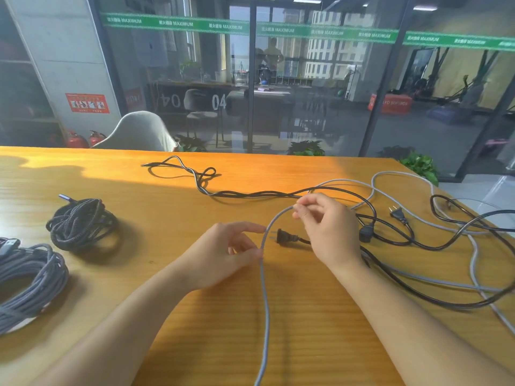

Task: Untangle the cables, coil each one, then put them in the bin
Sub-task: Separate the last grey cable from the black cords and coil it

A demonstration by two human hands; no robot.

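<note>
Forming a fresh loop, we pinched the grey cable [264, 288] in both hands: our left hand [223, 254] held it between thumb and fingertips, the other fingers loosely curled, while our right hand [326, 227] nipped the top of the arc a little farther off, fingers bunched narrowly around it. Holding it at two close points kept the bend round and let the slack trail toward the near edge of the table [139, 274], ready to be fed into a coil.

That grey cable looked braided and matte, stiff enough to hold a curve. Just beyond our hands lay a black two-pin plug [285, 236], its smooth rubbery cord running right into the tangle [418, 232], where glossy black power leads and more grey line crossed over one another; which strand lay on top at each crossing we could not tell. A second plug [397, 213] rested farther right. At the far middle a twisted black cable [200, 176] stretched out, wound on itself.

On the left, well apart from the tangle, sat two finished bundles: a black braided coil [80, 224], rope-like, and nearer us a grey coil [28, 280]. No bin was in view.
</note>
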